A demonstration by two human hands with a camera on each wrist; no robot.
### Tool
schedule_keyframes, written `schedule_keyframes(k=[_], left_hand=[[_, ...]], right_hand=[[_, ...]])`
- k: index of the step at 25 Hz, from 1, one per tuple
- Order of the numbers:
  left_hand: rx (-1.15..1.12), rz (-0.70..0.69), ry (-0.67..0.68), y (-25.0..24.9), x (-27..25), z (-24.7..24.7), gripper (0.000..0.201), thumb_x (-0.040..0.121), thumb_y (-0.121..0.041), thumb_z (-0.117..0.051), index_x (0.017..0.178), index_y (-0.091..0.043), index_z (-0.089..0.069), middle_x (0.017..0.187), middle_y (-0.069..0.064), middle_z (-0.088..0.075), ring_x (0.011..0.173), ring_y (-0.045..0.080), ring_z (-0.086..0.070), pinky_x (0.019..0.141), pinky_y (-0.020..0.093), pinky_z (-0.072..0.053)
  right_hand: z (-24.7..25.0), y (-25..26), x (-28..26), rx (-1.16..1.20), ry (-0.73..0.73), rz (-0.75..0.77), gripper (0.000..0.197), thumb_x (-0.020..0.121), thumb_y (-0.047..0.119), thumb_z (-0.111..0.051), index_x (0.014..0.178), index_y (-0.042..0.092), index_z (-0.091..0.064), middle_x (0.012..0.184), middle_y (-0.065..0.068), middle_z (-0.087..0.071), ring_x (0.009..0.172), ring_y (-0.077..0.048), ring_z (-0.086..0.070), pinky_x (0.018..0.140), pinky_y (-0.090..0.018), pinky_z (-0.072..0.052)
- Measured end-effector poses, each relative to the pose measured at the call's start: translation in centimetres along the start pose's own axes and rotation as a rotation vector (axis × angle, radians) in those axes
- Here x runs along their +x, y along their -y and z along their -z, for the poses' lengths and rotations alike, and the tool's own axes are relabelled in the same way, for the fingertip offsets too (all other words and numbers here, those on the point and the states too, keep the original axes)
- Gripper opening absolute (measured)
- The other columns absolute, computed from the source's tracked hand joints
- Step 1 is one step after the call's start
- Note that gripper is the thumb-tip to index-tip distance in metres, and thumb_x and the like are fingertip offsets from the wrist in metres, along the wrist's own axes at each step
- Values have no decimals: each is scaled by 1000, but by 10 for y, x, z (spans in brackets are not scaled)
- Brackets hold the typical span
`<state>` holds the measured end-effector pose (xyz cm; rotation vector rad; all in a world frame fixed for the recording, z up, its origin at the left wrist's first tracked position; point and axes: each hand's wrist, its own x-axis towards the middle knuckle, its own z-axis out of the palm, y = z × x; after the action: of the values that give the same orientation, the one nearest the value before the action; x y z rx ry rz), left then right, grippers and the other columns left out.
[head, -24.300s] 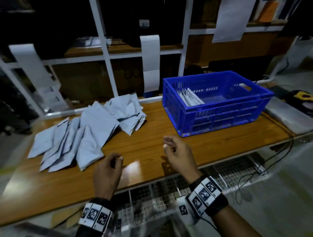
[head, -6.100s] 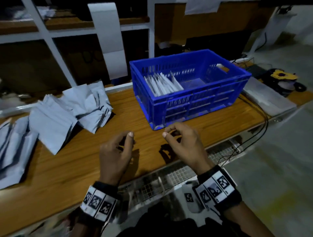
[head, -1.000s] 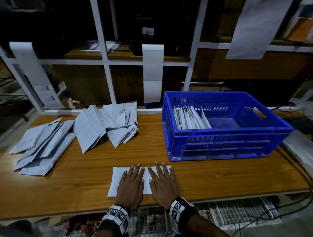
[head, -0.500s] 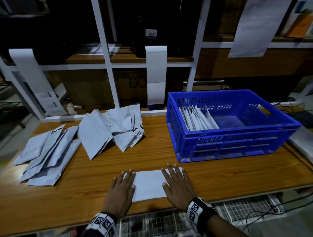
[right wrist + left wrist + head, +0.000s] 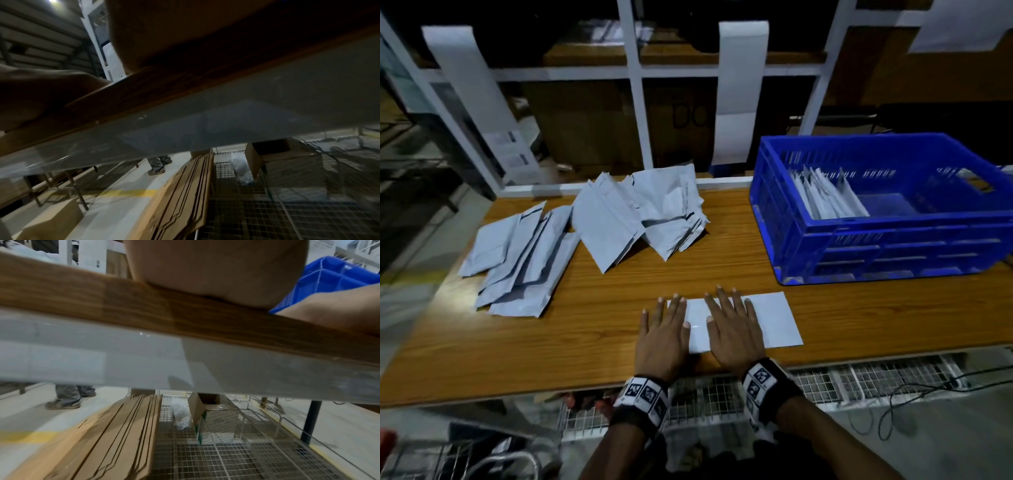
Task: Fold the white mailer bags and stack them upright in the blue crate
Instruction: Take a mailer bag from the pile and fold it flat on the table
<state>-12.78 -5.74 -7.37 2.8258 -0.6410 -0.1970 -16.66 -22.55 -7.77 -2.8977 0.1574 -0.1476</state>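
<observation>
cardboard box (image 5: pixel 681 118) behind the shelf frame: i make out dark hand-drawn letters, something like "bo", no more than that.
white carton (image 5: pixel 221 423) under the table: a short slanted marking on its side, too blurred for me to read.
wristbands (image 5: pixel 645 394): black-and-white square code markers, no letters.
hanging paper sheets (image 5: pixel 512 150): small printed label blocks, illegible to me.
mailer bags, crate: i read nothing on them.

Mailer bag (image 5: pixel 774 318) lies flat at the table's (image 5: pixel 592 329) front edge, centre. Left hand (image 5: pixel 662 337) and right hand (image 5: pixel 734 330) rest on its left part. Crate (image 5: pixel 887 240) sits at back right, folded bags (image 5: pixel 825 195) upright in its left end. Loose bag piles (image 5: pixel 585 226) lie back left.
</observation>
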Motion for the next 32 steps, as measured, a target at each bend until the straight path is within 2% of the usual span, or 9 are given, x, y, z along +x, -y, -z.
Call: schedule_keyframes(k=[3, 6, 10, 13, 17, 21, 27, 30, 32], left_hand=[[-6, 25, 32, 0, 1, 2, 79, 88, -48, 15, 161, -30, -7, 168, -13, -1, 155, 17, 6, 123, 47, 6], [5, 12, 49, 3, -1, 5, 71, 93, -44, 9, 161, -28, -5, 168, -11, 1, 155, 17, 7, 124, 47, 6], [56, -46, 61, 15, -1, 8, 77, 88, -46, 16, 161, -29, 0, 168, -11, 4, 155, 17, 8, 124, 45, 6], [57, -73, 54, 17, 0, 8, 77, 88, -47, 16, 161, -29, 0, 168, -11, 4, 155, 16, 8, 123, 45, 8], [81, -80, 36, 20, 2, 4, 75, 91, -45, 13, 161, -28, -5, 168, -10, 1, 155, 18, 3, 123, 48, 3], [66, -75, -17, 24, 1, -4, 62, 101, -40, -10, 157, -24, -31, 164, -5, -27, 152, 24, -22, 121, 52, -15], [55, -71, -74, 24, 0, -7, 58, 104, -41, -15, 157, -24, -32, 163, -7, -27, 152, 23, -23, 121, 53, -17], [50, -69, -81, 24, 0, -9, 60, 103, -42, -11, 158, -25, -27, 165, -9, -21, 154, 22, -18, 122, 51, -11], [49, -76, -96, 25, -1, -10, 60, 103, -42, -11, 159, -26, -26, 165, -9, -19, 154, 22, -17, 124, 48, -6]], right_hand=[[-3, -9, -1, -16, -11, 43, 52, 102, 40, -30, 153, 35, -35, 162, 3, -31, 150, -28, -26, 120, -50, -24], [-1, -39, -2, -54, 23, 9, 54, 102, 43, -24, 156, 38, -27, 165, 5, -24, 152, -25, -19, 122, -49, -17], [11, -67, -6, -142, 74, -63, 62, 100, 45, -9, 159, 32, -20, 166, 2, -17, 153, -25, -16, 124, -50, -13], [16, -54, -2, -127, 91, -146, 70, 95, 46, -2, 159, 24, -21, 166, -5, -17, 153, -30, -14, 122, -53, -12], [13, 2, 8, -32, 70, -62, 62, 100, 41, -14, 157, 20, -28, 165, -9, -22, 153, -31, -14, 124, -50, -12], [-2, 32, 5, -1, 61, 2, 59, 99, 41, -22, 152, 24, -41, 160, -4, -34, 149, -31, -29, 119, -53, -25], [2, 4, -1, -35, 19, -21, 55, 100, 41, -25, 152, 33, -39, 160, 2, -35, 148, -32, -30, 119, -53, -27], [4, -25, -4, -35, 4, -80, 55, 101, 41, -23, 154, 33, -36, 162, 2, -29, 151, -32, -24, 121, -53, -20], [7, -46, -8, -51, -10, -113, 56, 100, 40, -23, 153, 30, -38, 161, 0, -31, 149, -33, -28, 120, -53, -24]])
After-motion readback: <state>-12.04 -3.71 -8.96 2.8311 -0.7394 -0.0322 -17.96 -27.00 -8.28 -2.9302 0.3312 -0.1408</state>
